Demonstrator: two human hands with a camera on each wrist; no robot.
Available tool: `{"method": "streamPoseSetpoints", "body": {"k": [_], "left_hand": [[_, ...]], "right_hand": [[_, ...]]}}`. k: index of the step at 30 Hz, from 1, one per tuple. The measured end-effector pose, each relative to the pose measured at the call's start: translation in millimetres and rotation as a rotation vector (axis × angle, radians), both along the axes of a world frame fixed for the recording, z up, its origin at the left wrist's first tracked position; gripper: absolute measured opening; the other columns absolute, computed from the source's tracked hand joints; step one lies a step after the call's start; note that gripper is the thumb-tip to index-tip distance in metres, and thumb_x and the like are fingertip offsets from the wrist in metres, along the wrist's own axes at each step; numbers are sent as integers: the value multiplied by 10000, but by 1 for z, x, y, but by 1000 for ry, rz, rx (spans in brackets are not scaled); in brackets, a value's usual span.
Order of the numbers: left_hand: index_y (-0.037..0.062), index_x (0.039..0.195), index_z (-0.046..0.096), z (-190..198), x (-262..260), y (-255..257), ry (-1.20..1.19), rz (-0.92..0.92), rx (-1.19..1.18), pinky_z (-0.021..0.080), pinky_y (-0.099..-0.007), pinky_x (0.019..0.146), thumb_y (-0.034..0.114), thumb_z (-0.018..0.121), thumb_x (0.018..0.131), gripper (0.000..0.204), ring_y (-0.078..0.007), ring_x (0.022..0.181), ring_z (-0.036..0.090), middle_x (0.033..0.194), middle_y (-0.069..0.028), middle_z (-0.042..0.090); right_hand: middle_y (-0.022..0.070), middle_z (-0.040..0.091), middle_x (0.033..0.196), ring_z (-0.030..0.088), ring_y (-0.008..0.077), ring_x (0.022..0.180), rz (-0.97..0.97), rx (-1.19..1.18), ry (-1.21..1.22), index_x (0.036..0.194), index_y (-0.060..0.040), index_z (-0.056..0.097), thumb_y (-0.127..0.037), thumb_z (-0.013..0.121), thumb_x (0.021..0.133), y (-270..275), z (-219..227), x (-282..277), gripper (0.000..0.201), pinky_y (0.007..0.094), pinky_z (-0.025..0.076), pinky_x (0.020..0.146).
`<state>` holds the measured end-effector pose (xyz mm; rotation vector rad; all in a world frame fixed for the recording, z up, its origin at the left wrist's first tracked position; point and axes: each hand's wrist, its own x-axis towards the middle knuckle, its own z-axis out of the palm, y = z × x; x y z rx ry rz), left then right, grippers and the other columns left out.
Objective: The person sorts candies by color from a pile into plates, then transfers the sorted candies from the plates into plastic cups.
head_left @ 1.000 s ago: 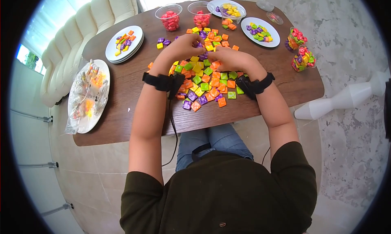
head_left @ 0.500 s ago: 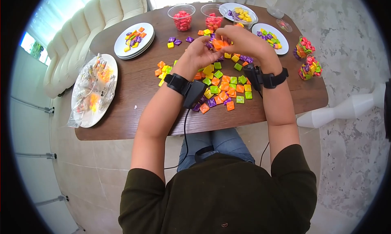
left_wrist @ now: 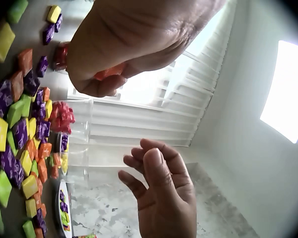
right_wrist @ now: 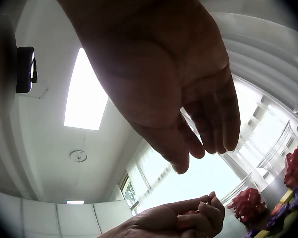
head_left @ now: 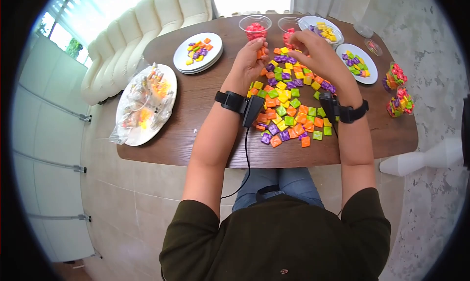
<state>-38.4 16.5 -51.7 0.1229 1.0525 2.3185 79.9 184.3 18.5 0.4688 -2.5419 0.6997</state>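
Observation:
Orange wrapped candies (head_left: 261, 52) sit in my left hand (head_left: 248, 63), whose fingers curl round them above the far part of the candy pile. In the left wrist view an orange candy (left_wrist: 109, 72) shows between the thumb and fingers. My right hand (head_left: 320, 53) hovers to the right, apart from the left one; in the right wrist view its fingers are loosely bent and hold nothing. Below both hands spreads a pile of square candies (head_left: 295, 103) in orange, yellow, green and purple.
Two clear cups (head_left: 255, 27) with red candies stand at the back. Stacked white plates (head_left: 215, 57) with candies are on the left, near an oval platter (head_left: 169, 80) of bagged items. Another candy plate (head_left: 373, 66) and filled cups (head_left: 400, 102) stand at the right.
The hands were together over the pile, with orange candies between them. Now they have drawn apart, the candies staying in the left hand. The head view has swung left.

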Motion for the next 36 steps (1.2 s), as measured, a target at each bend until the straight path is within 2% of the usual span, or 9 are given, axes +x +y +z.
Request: {"method": "streamPoseSetpoints", "body": {"k": [3, 5, 7, 12, 15, 23, 29, 31, 36], "left_hand": [[55, 977, 537, 4, -27, -25, 364, 219, -230, 391, -169, 515, 134, 562, 887, 123, -80, 634, 493, 755, -19, 514], [55, 1006, 578, 12, -43, -46, 579, 413, -616, 419, -191, 545, 160, 584, 877, 167, -77, 653, 499, 782, -7, 533], [25, 891, 626, -9, -96, -74, 1063, 674, -917, 464, -343, 684, 114, 583, 831, 116, -219, 717, 583, 796, -111, 619], [94, 884, 635, -9, -119, -126, 1160, 698, -1567, 471, -404, 765, 127, 603, 806, 91, -339, 824, 581, 968, -194, 535], [116, 891, 646, -19, -131, -142, 1185, 684, -1703, 462, -412, 793, 144, 618, 798, 101, -338, 871, 573, 959, -188, 542], [114, 975, 661, -23, -133, -155, 1100, 579, -1542, 431, -380, 879, 270, 647, 794, 239, -338, 995, 548, 1054, -189, 569], [47, 1007, 634, -5, -115, -165, 701, 733, -676, 422, -319, 836, 292, 577, 866, 288, -194, 975, 544, 1023, -91, 608], [67, 1037, 614, 9, -102, -165, 537, 797, -572, 410, -306, 829, 287, 561, 881, 274, -155, 963, 522, 1031, -48, 595], [93, 1152, 532, 57, -69, -167, 489, 828, -250, 343, -328, 923, 273, 551, 889, 319, -169, 1083, 466, 1163, -36, 537]], "right_hand": [[91, 554, 875, 556, 204, 776, 19, 20, -46, 949, -16, 525, -141, 640, 796, 1, 0, 0, 229, 308, 462, 689], [93, 549, 868, 555, 217, 783, 54, 45, -24, 939, -16, 514, -135, 639, 791, 5, -5, 0, 227, 317, 460, 699], [93, 544, 858, 555, 227, 793, 48, 57, -60, 936, -18, 506, -137, 635, 792, 3, -4, 4, 227, 324, 458, 708], [110, 555, 890, 564, 259, 843, 47, 139, -149, 955, -23, 516, -175, 639, 793, 3, -7, 3, 254, 353, 453, 734], [121, 562, 913, 564, 275, 871, 45, 160, -195, 967, -22, 526, -179, 639, 790, 4, -12, 1, 262, 366, 452, 744], [116, 573, 840, 569, 234, 783, 150, 97, -349, 939, -15, 542, -159, 630, 780, -14, -19, -16, 232, 332, 452, 681], [100, 629, 822, 610, 205, 752, 314, -24, -528, 897, -17, 579, -220, 639, 789, -43, -32, -75, 237, 319, 489, 654], [60, 623, 788, 592, 129, 691, 250, -199, -762, 918, -13, 564, -193, 603, 839, -60, -39, -98, 201, 278, 488, 616], [95, 630, 766, 632, 160, 602, 70, -380, -816, 949, 8, 549, -202, 555, 878, -102, -69, -167, 222, 261, 536, 521]]}}
